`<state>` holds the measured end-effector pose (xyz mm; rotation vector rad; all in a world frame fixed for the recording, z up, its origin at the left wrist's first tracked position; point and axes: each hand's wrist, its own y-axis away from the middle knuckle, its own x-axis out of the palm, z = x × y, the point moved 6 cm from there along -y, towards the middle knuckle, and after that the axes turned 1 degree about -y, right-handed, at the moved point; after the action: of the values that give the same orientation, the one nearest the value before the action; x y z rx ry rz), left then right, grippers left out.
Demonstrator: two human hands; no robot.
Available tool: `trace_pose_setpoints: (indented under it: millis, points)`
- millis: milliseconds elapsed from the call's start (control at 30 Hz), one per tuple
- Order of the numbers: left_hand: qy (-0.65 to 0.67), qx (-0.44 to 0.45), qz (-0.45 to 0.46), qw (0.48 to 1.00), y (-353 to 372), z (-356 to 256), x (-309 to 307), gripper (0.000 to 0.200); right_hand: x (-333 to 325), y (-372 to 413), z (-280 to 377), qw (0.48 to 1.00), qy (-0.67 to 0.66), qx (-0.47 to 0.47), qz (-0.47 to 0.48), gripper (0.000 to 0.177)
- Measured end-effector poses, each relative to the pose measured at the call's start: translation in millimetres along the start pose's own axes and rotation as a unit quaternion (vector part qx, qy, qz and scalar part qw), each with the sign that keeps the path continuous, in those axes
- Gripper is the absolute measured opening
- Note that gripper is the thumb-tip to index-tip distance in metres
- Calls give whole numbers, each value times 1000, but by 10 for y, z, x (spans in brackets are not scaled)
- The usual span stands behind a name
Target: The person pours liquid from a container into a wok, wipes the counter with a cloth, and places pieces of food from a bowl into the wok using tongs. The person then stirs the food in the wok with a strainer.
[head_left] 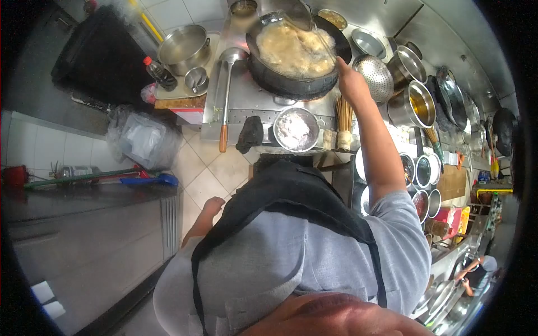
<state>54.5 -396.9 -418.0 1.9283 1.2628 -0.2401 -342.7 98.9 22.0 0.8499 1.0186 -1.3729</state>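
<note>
My right hand (352, 84) is closed around the thin handle of a ladle-like utensil (297, 15), whose dark rounded head is over the far side of the wok. Pale, foaming oil (294, 50) fills much of the large black wok (297, 85), and what lies beneath the foam is hard to make out. My left hand (210, 208) hangs beside my apron (286, 185), fingers loosely apart and holding nothing. In front of the wok stands a metal pot (277, 134) with white powder inside. A wooden-handled ladle (226, 101) lies left of the wok.
Right of the wok are a perforated strainer (374, 78), a bamboo brush (344, 120) and a pot with yellow oil (417, 103). Seasoning containers (423, 171) stand beside my right arm. On the left are a steel pot (184, 49) and a red-capped bottle (159, 74). Another person (476, 277) works at far right.
</note>
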Motion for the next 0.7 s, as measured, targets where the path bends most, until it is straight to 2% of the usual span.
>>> trace_pose_setpoints:
  millis: [33,67,100,133,167,200,267,300,367,400,467,500,567,600,633,667,700]
  points:
    - [-145,83,-26,986,-43,0,65,30,52,-106,1,1000,0,-24,7,50]
    - [-286,162,-51,943,-48,-46,125,29,24,-202,24,992,75,-59,80,53]
    - [-285,160,-53,943,-13,-73,97,29,-144,-163,118,987,98,-67,106,54]
    - [-159,82,-27,983,9,6,41,30,-290,-119,134,989,96,-66,94,54]
    - [-29,3,-1,1000,38,31,-7,31,-417,-77,132,990,94,-65,82,54]
    - [-28,4,-1,1000,93,-72,-56,31,-520,-19,169,994,75,-58,57,53]
    - [-31,-104,15,994,208,-209,-110,33,-453,4,268,996,72,-36,47,53]
    - [-32,-103,16,994,239,-269,-123,33,-394,18,296,997,68,-14,38,53]
    - [-99,-29,26,994,278,-483,-181,34,-330,20,298,995,85,-24,40,53]
    - [-101,-28,24,994,307,-641,-268,34,-347,9,281,993,86,-53,68,52]
    - [-188,-25,36,981,387,-1008,-423,32,-434,-24,169,984,102,-96,111,50]
    - [-189,-25,38,981,350,-802,-335,32,-625,81,184,991,38,-11,129,48]
    - [-51,-83,-1,995,205,-295,-210,30,-953,302,155,994,74,-59,52,47]
    - [-49,-83,-1,995,133,-107,-126,30,-1114,437,173,994,79,-50,52,47]
    - [-204,-4,13,979,54,-45,-22,30,-1266,557,198,994,85,-42,51,47]
    - [-354,75,27,932,20,-68,72,29,-1327,639,209,992,91,-46,74,47]
    - [-354,76,26,932,60,-165,27,29,-1289,636,168,992,92,-46,74,47]
